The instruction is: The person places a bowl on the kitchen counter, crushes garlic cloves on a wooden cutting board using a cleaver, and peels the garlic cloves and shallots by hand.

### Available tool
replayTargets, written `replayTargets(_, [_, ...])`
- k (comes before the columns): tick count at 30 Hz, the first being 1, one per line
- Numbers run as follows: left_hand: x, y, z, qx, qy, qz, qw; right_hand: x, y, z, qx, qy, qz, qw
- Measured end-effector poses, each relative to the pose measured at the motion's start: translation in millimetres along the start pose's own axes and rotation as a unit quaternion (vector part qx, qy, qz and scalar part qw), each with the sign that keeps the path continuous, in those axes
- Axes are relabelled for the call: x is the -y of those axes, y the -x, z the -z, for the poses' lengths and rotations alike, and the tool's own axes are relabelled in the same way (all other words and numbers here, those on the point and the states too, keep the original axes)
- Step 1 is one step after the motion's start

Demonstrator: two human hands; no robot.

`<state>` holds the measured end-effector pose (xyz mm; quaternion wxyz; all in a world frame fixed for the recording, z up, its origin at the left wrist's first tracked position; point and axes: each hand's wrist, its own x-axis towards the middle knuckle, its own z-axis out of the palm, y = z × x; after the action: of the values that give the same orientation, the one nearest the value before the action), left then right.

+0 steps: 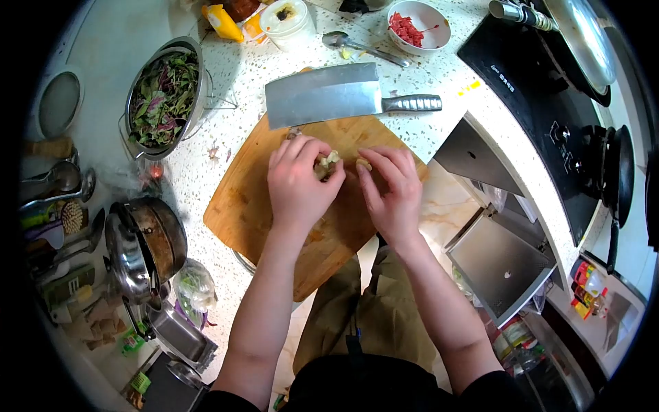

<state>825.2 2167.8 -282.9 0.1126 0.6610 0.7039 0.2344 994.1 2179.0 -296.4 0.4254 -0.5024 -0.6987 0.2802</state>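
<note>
Both hands are over the wooden cutting board (240, 192). My left hand (296, 177) is curled around several pale garlic cloves (329, 162), which show between thumb and fingers. Just to the right, my right hand (397, 184) pinches one small yellowish garlic clove (364, 164) between thumb and fingertips. A small gap separates the two hands. Beyond them a cleaver (322, 96) lies flat across the board's far edge, its metal handle pointing right. A dark scrap, perhaps peel, sits between the blade and my left hand.
A colander (201, 93) of leafy greens stands at left, above stacked pots (154, 233). At the back are a white tub (292, 34), a spoon (374, 51) and a bowl (439, 38) of chopped red meat. The stove (528, 89) and an open drawer (504, 261) are at right.
</note>
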Motion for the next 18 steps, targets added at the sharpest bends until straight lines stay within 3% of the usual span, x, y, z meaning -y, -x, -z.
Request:
replayTargets(3, [-10, 3, 26, -0.063, 0.035, -0.053, 0.996, 16, -3, 2, 0.025, -0.128, -0.099, 0.987])
replayTargets(11, [-30, 5, 61, -0.094, -0.034, -0.136, 0.986, 39, -17, 11, 0.061, -0.197, -0.108, 0.972])
replayTargets(15, [-32, 5, 62, -0.107, -0.01, -0.129, 0.986, 43, -20, 12, 0.067, -0.236, -0.146, 0.958])
replayTargets(18, [-33, 4, 63, -0.091, 0.081, -0.057, 0.991, 41, -22, 13, 0.069, -0.244, -0.133, 0.958])
